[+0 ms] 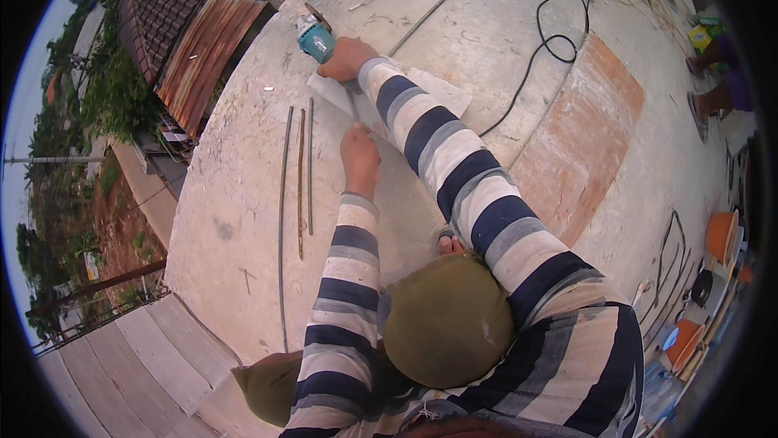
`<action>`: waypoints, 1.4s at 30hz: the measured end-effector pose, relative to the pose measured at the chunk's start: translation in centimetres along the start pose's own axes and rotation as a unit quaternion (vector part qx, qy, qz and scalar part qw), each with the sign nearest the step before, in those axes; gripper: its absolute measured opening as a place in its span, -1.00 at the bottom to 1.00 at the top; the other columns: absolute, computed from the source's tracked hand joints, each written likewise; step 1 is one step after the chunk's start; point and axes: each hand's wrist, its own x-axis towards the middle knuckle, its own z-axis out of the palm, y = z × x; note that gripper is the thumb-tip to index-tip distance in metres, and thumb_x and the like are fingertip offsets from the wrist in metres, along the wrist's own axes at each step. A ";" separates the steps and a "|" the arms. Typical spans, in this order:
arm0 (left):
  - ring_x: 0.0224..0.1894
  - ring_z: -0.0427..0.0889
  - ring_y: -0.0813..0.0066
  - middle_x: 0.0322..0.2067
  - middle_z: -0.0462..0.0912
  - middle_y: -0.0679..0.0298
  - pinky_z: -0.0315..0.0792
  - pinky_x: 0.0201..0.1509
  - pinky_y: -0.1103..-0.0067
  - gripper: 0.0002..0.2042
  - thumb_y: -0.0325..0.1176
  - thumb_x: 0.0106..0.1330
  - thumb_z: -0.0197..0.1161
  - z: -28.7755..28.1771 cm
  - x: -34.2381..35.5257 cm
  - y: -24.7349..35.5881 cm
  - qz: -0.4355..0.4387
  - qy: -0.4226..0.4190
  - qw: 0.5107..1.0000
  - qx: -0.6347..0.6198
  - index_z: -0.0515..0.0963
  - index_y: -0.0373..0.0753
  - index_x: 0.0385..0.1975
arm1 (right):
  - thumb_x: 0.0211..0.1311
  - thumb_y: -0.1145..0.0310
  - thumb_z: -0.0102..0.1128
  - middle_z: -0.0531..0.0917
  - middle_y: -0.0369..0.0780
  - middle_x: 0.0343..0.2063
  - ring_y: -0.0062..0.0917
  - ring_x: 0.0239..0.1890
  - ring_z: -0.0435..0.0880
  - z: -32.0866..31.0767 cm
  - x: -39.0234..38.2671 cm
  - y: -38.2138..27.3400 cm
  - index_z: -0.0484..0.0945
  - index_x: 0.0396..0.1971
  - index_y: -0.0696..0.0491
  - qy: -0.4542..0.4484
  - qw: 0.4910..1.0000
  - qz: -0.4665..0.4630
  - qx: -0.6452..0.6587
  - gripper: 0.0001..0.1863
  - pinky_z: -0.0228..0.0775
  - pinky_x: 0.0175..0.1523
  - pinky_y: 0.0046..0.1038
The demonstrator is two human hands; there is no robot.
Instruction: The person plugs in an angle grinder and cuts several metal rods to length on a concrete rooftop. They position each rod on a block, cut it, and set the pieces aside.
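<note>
My right hand (347, 59) is closed around a teal angle grinder (314, 39), its disc at the far end, over the concrete slab. Closer to me, my left hand (360, 161) is closed on a thin metal rod (352, 104), a short length of which shows above the fist. The rest of that rod is hidden by the hand and right arm. Left of my left hand, a long grey rod (284, 227), a brownish rod (301, 187) and a shorter grey rod (310, 166) lie side by side. Another rod (429, 15) lies beyond my right wrist.
A black cable (531, 85) with a plug curls across the slab. Beside it lies a reddish-brown rectangular panel or patch (587, 138). Another person's legs (713, 102) stand at far right, above orange buckets (720, 235) and tools. The slab's edge (212, 118) drops away at left, near rusty roofing (212, 53).
</note>
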 end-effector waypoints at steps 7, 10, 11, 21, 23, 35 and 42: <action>-0.44 0.58 0.38 -0.38 0.64 0.17 0.43 -0.45 0.42 -0.58 -0.15 0.68 -0.04 0.0 0.2 -0.2 -0.006 0.003 1.000 -0.004 0.65 -0.40 -0.07 | 0.13 -0.05 0.46 0.78 0.03 0.16 -0.13 0.19 0.80 -0.1 0.0 -0.1 0.73 0.16 0.18 -0.009 1.000 0.006 0.002 -0.29 0.61 0.33 -0.27; -0.44 0.58 0.37 -0.37 0.65 0.15 0.44 -0.45 0.41 -0.58 -0.15 0.68 -0.04 0.0 0.1 0.0 -0.010 0.000 1.000 -0.006 0.64 -0.41 -0.07 | 0.14 -0.05 0.47 0.78 0.03 0.16 -0.14 0.19 0.80 -0.3 0.0 -0.1 0.73 0.17 0.17 -0.015 1.000 0.011 0.005 -0.29 0.61 0.33 -0.28; -0.44 0.59 0.36 -0.36 0.65 0.15 0.44 -0.45 0.40 -0.58 -0.15 0.68 -0.04 0.0 0.1 0.0 -0.010 -0.002 1.000 -0.006 0.64 -0.41 -0.07 | 0.14 -0.05 0.47 0.78 0.02 0.16 -0.14 0.19 0.80 -0.3 -0.1 -0.1 0.73 0.17 0.17 -0.014 1.000 0.010 0.004 -0.29 0.61 0.33 -0.28; -0.41 0.63 0.28 -0.31 0.69 0.07 0.49 -0.39 0.37 -0.55 -0.15 0.68 -0.07 0.1 0.6 -0.3 0.000 0.006 1.000 0.018 0.65 -0.45 -0.05 | 0.16 -0.05 0.47 0.78 0.02 0.16 -0.15 0.19 0.81 -0.5 -0.1 -0.4 0.74 0.17 0.18 -0.016 1.000 0.010 -0.001 -0.30 0.61 0.31 -0.27; -0.38 0.64 0.25 -0.28 0.70 0.04 0.50 -0.36 0.35 -0.55 -0.16 0.68 -0.07 0.1 0.8 -0.5 0.002 0.007 1.000 0.020 0.65 -0.46 -0.06 | 0.16 -0.05 0.47 0.78 0.02 0.16 -0.15 0.18 0.81 -0.5 -0.2 -0.4 0.74 0.16 0.18 -0.017 1.000 0.010 0.000 -0.30 0.61 0.31 -0.27; -0.18 0.72 0.04 -0.11 0.74 -0.12 0.57 -0.15 0.25 -0.53 -0.15 0.67 -0.08 0.0 1.7 -1.6 0.040 0.028 0.997 0.065 0.65 -0.49 -0.08 | 0.13 -0.05 0.48 0.78 0.05 0.14 -0.12 0.18 0.81 -0.1 0.3 -0.5 0.74 0.14 0.20 -0.011 1.000 0.006 0.005 -0.30 0.62 0.30 -0.26; -0.15 0.72 0.02 -0.10 0.74 -0.12 0.57 -0.12 0.25 -0.52 -0.15 0.68 -0.08 0.3 1.3 -1.2 0.016 0.017 0.999 0.045 0.65 -0.50 -0.08 | 0.10 -0.13 0.49 0.79 0.10 0.08 -0.08 0.13 0.82 0.1 0.7 0.1 0.74 0.09 0.24 -0.007 1.000 0.007 0.006 -0.24 0.64 0.25 -0.25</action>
